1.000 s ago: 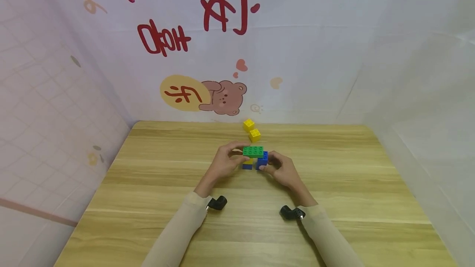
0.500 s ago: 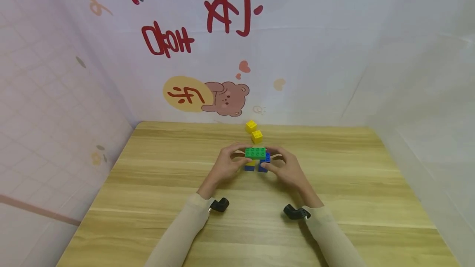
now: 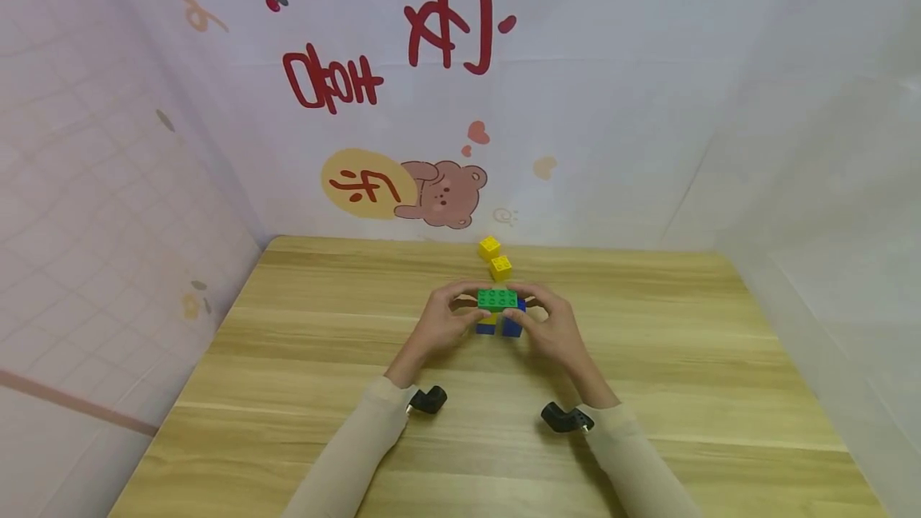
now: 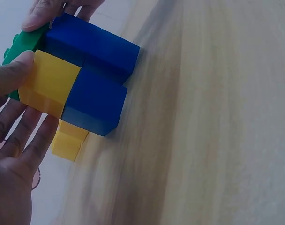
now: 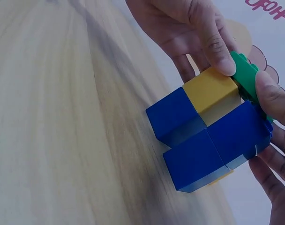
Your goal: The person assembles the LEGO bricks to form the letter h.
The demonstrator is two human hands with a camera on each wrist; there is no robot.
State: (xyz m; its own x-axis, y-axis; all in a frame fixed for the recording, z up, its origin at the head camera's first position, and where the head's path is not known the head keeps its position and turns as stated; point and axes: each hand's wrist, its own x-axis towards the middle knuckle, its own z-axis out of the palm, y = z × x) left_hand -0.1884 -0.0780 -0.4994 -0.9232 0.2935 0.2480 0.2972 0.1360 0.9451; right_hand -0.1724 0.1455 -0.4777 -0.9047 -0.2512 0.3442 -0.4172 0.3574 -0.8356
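on the wooden table (image 3: 302,390), your left hand (image 3: 439,324) and right hand (image 3: 554,330) both pinch the block stack (image 3: 498,312), fingers curled round its green brick (image 3: 497,299).

Block assembly (image 4: 81,75) seen resting on wooden table (image 4: 203,140). Two blue bricks (image 4: 93,105) stacked at table side, yellow brick (image 4: 48,84) and green brick (image 4: 25,44) joined at far side. Yellow brick pinched by left hand (image 4: 11,154), thumb pressed on its edge. Second yellow block (image 4: 70,143) noted behind. Right hand fingertips (image 4: 39,16) touching assembly at top. Table surface blurred.
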